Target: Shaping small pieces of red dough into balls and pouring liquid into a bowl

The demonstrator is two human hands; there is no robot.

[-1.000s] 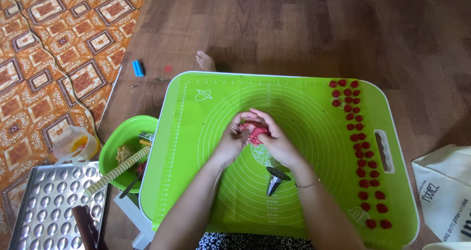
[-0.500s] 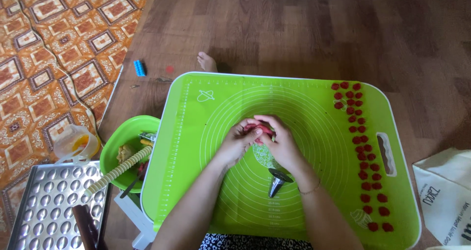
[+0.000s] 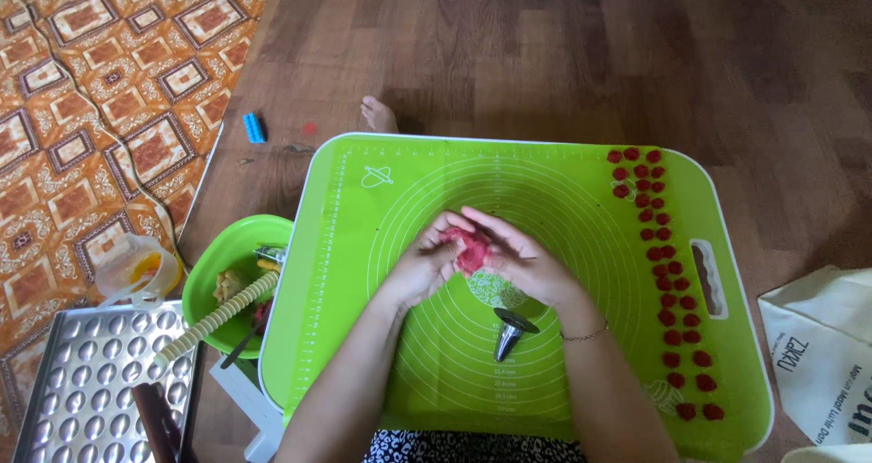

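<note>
Both hands meet over the middle of a green silicone mat [image 3: 409, 199] on a low white table. My left hand [image 3: 422, 263] and my right hand [image 3: 518, 261] press a lump of red dough [image 3: 470, 249] between their fingers. A small metal cone-shaped cutter [image 3: 510, 331] stands on the mat just below my right wrist. Several small red dough pieces [image 3: 668, 281] lie in rows down the mat's right side.
A green bowl [image 3: 213, 277] with tools and a ridged roller sits left of the table. A perforated metal tray [image 3: 82, 381] lies at lower left, a plastic cup [image 3: 136, 268] beside it. A patterned rug [image 3: 91, 109] covers the left floor. A cloth bag [image 3: 822, 354] lies at right. A bare foot [image 3: 377, 115] shows beyond the mat.
The hands stay together on the red dough, the fingers shifting slightly as they work it. Nothing else on the mat has moved.
</note>
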